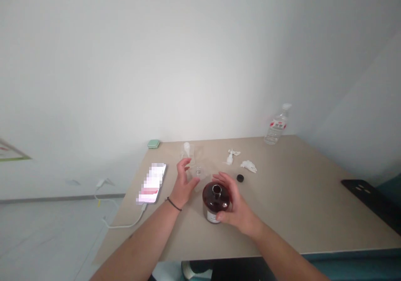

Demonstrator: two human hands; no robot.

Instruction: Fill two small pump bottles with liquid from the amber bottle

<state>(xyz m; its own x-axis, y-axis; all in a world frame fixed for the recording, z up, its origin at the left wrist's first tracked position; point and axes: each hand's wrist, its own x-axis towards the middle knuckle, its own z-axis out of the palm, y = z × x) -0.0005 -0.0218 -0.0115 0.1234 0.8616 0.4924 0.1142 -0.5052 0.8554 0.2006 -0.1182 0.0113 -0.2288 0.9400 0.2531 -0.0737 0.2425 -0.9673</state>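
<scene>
Inspected from the head view. Found the brown glass bottle (pixel 214 200) standing upright on the beige table (pixel 300 205), near the front edge, uncapped, mouth open to the ceiling. Noted the right hand (pixel 235 205) wrapped round the bottle's 3 o'clock side, thumb low against the white label, fingers curled over the shoulder: closed on the bottle. Noted the left hand (pixel 184 184) at the bottle's 10 o'clock, fingers spread wide and holding nothing, palm turned toward a small clear glass vessel (pixel 198 173) just beyond the fingertips; could not tell whether touching. Recorded the black cap (pixel 240 178) lying loose at 1 o'clock of the bottle, apart from both hands.

Judged the work in hand as steadying the open bottle while reaching for the clear vessel. Recommended as follows: keep the bottle flat on the table until the vessel is secured; grip low on the body, clear of the mouth; take the vessel by its wall, not its rim.

Also observed: phone (pixel 152 184) on a charging cable (pixel 125 224) at 9 o'clock, crumpled tissues (pixel 248 166) at 1 o'clock, clear plastic bottle (pixel 277 126) at the far edge.
</scene>
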